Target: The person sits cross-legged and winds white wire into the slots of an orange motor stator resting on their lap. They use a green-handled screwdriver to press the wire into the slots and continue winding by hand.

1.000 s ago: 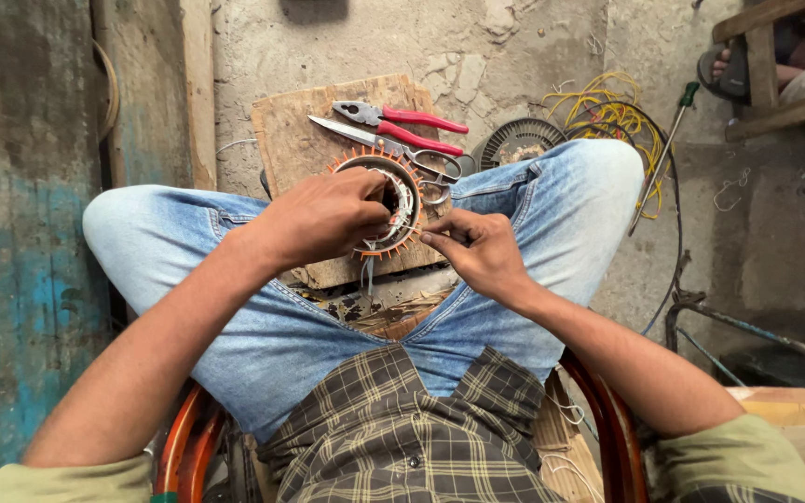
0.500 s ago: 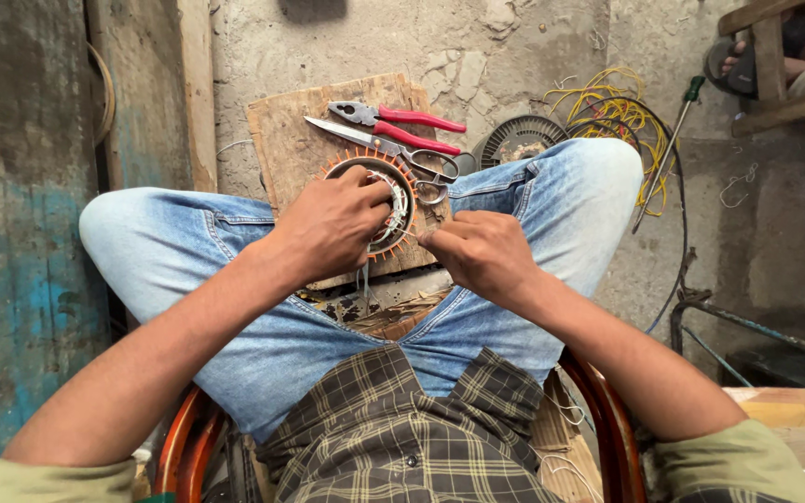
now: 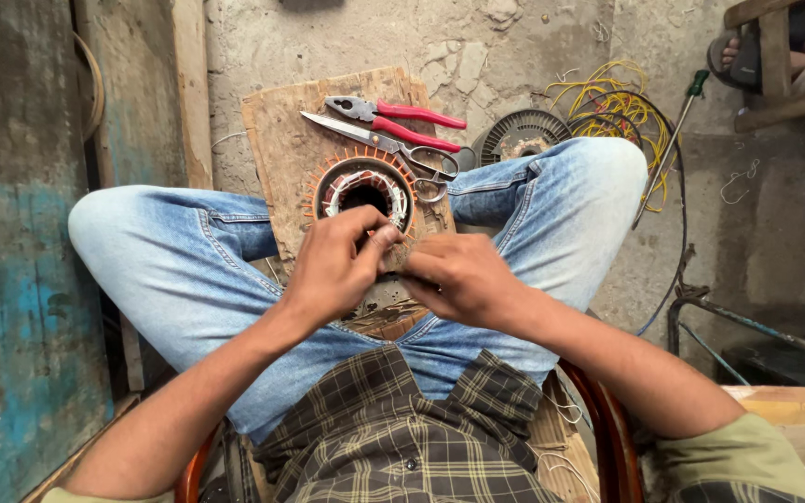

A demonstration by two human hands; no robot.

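A round motor stator [image 3: 362,187] with copper and white windings rests on a worn wooden board [image 3: 281,140] between my knees. My left hand [image 3: 335,261] sits at the stator's near rim, fingertips pinched on its white wire. Beside it, my right hand [image 3: 458,276] is closed at the same near edge, knuckles up; what its fingers hold is hidden. Red-handled pliers [image 3: 401,112] and scissors [image 3: 393,144] lie on the board just beyond the stator.
A second round stator part [image 3: 522,136] and a tangle of yellow wire [image 3: 612,102] lie on the concrete floor at the right, with a green-handled screwdriver [image 3: 671,140]. A blue-painted wall [image 3: 11,242] is at left. Another person's sandalled foot [image 3: 747,47] is at top right.
Both hands have drawn back from over the stator toward its near edge, uncovering its centre. The view has shifted slightly.
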